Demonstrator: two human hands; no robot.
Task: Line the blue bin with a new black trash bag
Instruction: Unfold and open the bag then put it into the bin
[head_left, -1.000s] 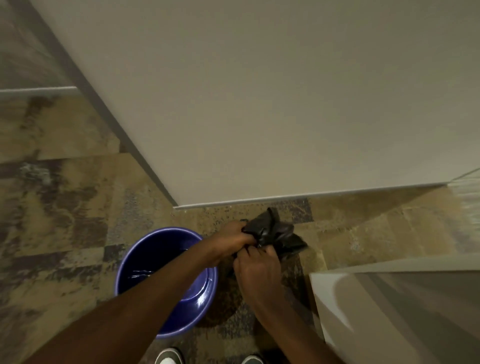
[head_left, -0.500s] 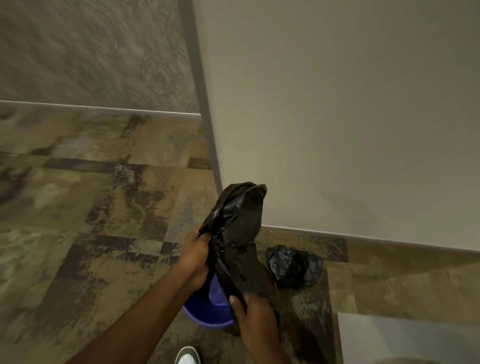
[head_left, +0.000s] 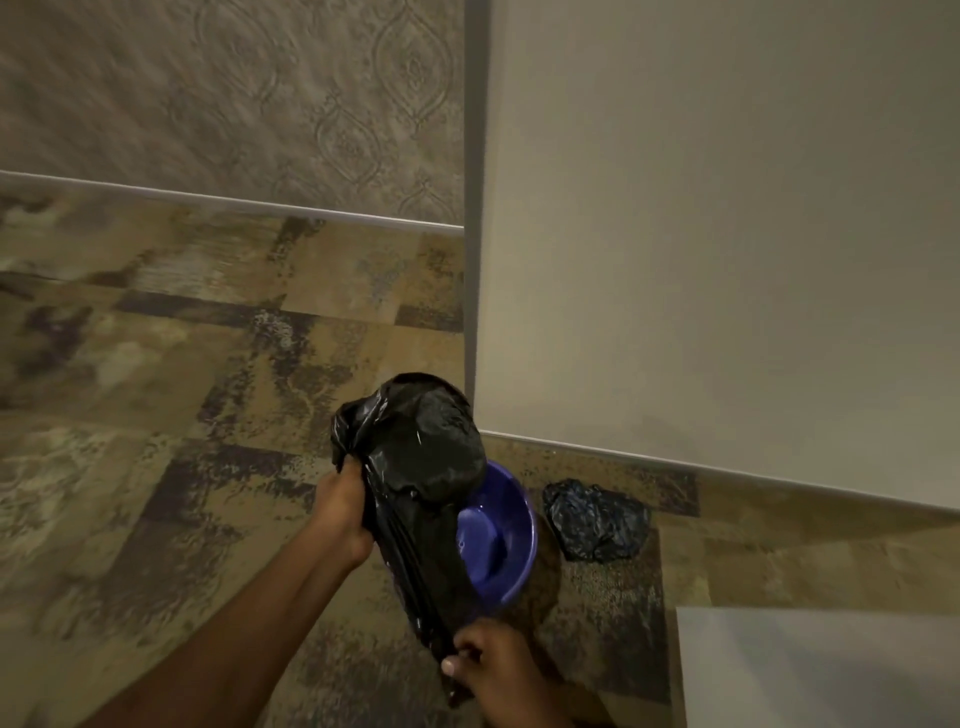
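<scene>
A black trash bag (head_left: 418, 467) hangs stretched between both my hands, puffed out with air at its upper end. My left hand (head_left: 343, 512) grips its left edge about halfway along. My right hand (head_left: 493, 670) pinches its lower end near the bottom of the view. Under and behind the bag stands the round blue bin (head_left: 501, 540) on the floor; the bag covers its left half, and its inside looks bare.
A second, crumpled black bag (head_left: 597, 522) lies on the patterned carpet just right of the bin. A plain cream wall (head_left: 727, 260) with a baseboard rises right behind them. A pale flat surface (head_left: 815, 670) fills the lower right corner.
The bag has been lifted off the floor beside the bin, pulled long between my hands and has filled with air. The view has swung left and up.
</scene>
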